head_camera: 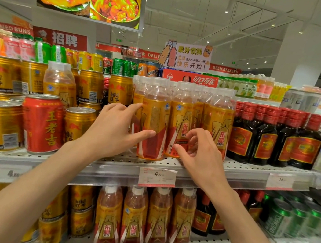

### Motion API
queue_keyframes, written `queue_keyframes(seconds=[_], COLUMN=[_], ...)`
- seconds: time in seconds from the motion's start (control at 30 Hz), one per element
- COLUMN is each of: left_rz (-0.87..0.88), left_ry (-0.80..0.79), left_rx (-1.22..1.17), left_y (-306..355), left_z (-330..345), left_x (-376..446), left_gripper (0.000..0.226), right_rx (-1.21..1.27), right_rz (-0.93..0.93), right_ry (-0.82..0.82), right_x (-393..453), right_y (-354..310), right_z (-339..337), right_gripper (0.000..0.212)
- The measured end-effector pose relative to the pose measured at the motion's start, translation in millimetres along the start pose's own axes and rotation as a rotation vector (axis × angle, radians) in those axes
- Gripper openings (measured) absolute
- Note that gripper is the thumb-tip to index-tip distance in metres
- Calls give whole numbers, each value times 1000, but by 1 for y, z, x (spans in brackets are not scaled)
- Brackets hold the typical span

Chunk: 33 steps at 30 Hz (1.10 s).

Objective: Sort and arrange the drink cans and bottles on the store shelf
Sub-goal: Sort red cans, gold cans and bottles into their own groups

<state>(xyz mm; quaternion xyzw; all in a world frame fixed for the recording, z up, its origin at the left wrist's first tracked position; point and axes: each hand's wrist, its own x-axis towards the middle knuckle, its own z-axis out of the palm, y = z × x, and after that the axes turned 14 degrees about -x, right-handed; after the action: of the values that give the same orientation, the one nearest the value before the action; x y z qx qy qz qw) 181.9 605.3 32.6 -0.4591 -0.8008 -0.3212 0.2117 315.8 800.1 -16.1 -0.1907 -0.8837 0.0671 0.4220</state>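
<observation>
The left hand (113, 128) grips a clear plastic bottle with a yellow-and-red label and a pale cap (154, 120), which stands at the front edge of the white perforated metal shelf (246, 168). The thumb lies across the lower red part of the label and the index finger curls round the upper yellow part, so the fingers are spread apart and clamped on the bottle's left side. This bottle's label is turned so that small print faces out.

Just right of it, touching or nearly so, stands a second clear plastic bottle with the same yellow-and-red label (179, 119), its brand characters facing forward. The right hand (198, 153) is at the lower front of this second bottle, fingers curled and thumb pointing left; the fingertips seem to touch the label — whether they actually pinch it I cannot tell.

More bottles of the same kind stand behind and to the right of the gripped bottle. Further right of it comes a row of dark glass bottles with red caps and red-gold labels (272, 139). To the left of the gripped bottle stand gold metal drink cans (79, 124), and beyond them a red metal can with yellow characters (42, 124). One more yellow-labelled bottle (59, 85) stands among the gold cans, behind the red can.

Below the gripped bottle, on the shelf's front rail, hangs a white price tag with a red strip (157, 177). Under that, on the lower shelf, stands another row of yellow-labelled bottles (145, 218).
</observation>
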Motion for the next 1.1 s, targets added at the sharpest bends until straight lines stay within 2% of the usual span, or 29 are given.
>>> queue_keyframes(seconds=[0.2,0.37,0.53,0.77,0.93,1.1], left_rz=[-39,-15,18,24,-112,-211], left_ry=[29,59,95,271,354,391], left_rx=[-43,-37,-71,-267,-385,-373], left_y=[8,7,-4,-6,-15,-33], left_z=[-4,-6,-9,-15,-16,-31], left_x=[-6,-9,-22,-67,-103,-130], left_gripper=[92,88,67,45,37,37], right_rx=[87,134,297,590,694,738], right_rz=[-44,-73,-24,24,13,-8], right_ry=[-93,-213,-230,-219,-301,-343], right_x=[3,4,-4,-28,-36,-37], right_y=[-3,-2,-3,-18,-34,-54], right_z=[3,3,-7,-20,-15,-5], right_gripper=[26,36,30,19,17,15])
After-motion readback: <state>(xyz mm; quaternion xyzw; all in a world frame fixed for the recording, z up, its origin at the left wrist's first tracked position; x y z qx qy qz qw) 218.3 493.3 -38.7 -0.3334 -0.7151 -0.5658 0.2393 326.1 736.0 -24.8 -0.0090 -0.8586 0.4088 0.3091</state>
